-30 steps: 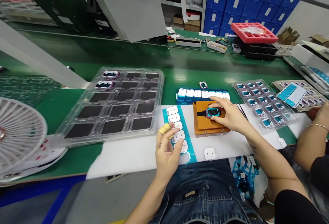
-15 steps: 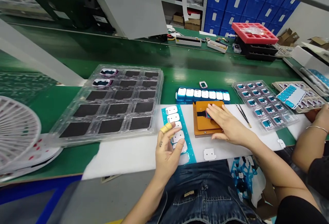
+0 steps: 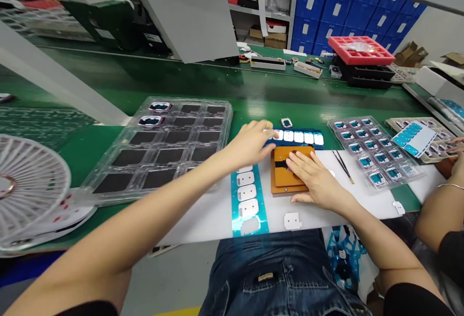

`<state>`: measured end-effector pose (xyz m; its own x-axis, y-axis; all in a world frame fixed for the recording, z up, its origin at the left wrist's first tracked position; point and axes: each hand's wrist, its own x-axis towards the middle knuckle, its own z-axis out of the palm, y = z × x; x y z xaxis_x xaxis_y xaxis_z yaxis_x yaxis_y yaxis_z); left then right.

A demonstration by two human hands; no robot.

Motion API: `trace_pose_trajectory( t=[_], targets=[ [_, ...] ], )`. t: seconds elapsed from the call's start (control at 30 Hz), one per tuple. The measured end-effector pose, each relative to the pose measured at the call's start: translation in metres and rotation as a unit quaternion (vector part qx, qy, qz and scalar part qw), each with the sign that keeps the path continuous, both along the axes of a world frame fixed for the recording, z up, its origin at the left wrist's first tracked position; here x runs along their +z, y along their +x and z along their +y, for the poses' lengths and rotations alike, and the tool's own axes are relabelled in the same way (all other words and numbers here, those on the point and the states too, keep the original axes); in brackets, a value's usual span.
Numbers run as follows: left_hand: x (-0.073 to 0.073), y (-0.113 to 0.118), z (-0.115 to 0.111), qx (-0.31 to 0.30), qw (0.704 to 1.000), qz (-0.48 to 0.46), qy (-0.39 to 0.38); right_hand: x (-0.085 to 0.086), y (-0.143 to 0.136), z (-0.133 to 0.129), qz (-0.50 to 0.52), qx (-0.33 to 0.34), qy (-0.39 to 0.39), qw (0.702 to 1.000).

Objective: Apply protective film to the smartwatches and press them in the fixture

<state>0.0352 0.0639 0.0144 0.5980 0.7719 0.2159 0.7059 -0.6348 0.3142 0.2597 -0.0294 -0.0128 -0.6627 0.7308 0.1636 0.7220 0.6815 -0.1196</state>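
Note:
My right hand (image 3: 313, 180) lies flat with its fingers stretched over the orange fixture block (image 3: 281, 178), covering much of its top. My left hand (image 3: 252, 139) reaches across the left end of a blue strip of white rounded pieces (image 3: 298, 136). Its thumb and fingers are apart, and a yellow wrap (image 3: 268, 124) covers one fingertip. Below that forearm lies a blue backing sheet (image 3: 235, 214) with white stickers (image 3: 247, 193), its lowest slot bare of a sticker. A loose white piece (image 3: 292, 221) rests near the table's front edge.
Left stands a clear compartment tray (image 3: 226, 132), with a white fan (image 3: 36, 180) beside it. Tweezers (image 3: 342, 166) and a tray of small frames (image 3: 375, 156) lie right. One small frame (image 3: 286, 122) sits behind the strip. A co-worker's arm (image 3: 437, 205) shows at far right.
My left hand has moved from above the sticker sheet up and forward to the blue strip. The lowest sticker's slot on the sheet now shows bare. My right hand stays on the block.

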Motion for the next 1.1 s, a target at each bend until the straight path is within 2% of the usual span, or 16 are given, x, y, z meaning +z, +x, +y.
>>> trace_pose_trajectory(
  t=[0.1, 0.23, 0.3, 0.37, 0.47, 0.53, 0.6, 0.67, 0.77, 0.87, 0.93, 1.03, 1.1],
  targets=[
    [0.009, 0.040, 0.056, 0.058, 0.995, 0.074, -0.042, -0.001, 0.000, 0.000, 0.008, -0.001, -0.002, 1.000],
    [-0.004, 0.083, 0.105, 0.092, 0.987, 0.095, -0.086, -0.001, -0.001, 0.000, 0.016, -0.004, -0.002, 1.000],
    [-0.012, 0.090, 0.118, 0.109, 0.984, 0.099, -0.101, -0.002, -0.001, 0.000, 0.018, -0.005, 0.000, 1.000],
    [-0.016, 0.087, 0.126, 0.140, 0.982, 0.090, -0.093, -0.002, -0.002, 0.000, 0.020, -0.006, 0.001, 1.000],
    [-0.009, 0.074, 0.130, 0.190, 0.978, 0.060, -0.063, -0.003, -0.001, 0.000, 0.021, -0.006, 0.002, 1.000],
    [0.000, 0.062, 0.123, 0.200, 0.977, 0.041, -0.054, -0.004, -0.001, 0.000, 0.021, -0.005, 0.003, 1.000],
    [0.010, 0.051, 0.106, 0.186, 0.981, 0.020, -0.047, -0.004, -0.001, 0.000, 0.022, -0.001, 0.004, 1.000],
    [0.019, 0.038, 0.080, 0.140, 0.990, -0.014, -0.032, -0.005, -0.001, 0.001, 0.024, 0.004, 0.005, 1.000],
    [0.026, 0.023, 0.030, 0.034, 0.997, -0.059, -0.019, -0.008, 0.000, 0.003, 0.037, 0.005, 0.005, 0.999],
    [0.025, 0.021, -0.015, -0.042, 0.997, -0.046, -0.045, -0.015, 0.005, 0.004, 0.128, 0.020, -0.003, 0.992],
    [0.021, 0.029, -0.036, -0.071, 0.996, -0.018, -0.057, -0.020, 0.011, 0.004, 0.268, 0.013, -0.006, 0.963],
    [0.018, 0.049, -0.048, -0.081, 0.995, 0.039, -0.051, -0.025, 0.018, 0.001, 0.486, -0.050, 0.027, 0.872],
    [0.018, 0.060, -0.048, -0.073, 0.995, 0.065, -0.037, -0.027, 0.019, -0.006, 0.552, -0.081, 0.049, 0.829]
  ],
)
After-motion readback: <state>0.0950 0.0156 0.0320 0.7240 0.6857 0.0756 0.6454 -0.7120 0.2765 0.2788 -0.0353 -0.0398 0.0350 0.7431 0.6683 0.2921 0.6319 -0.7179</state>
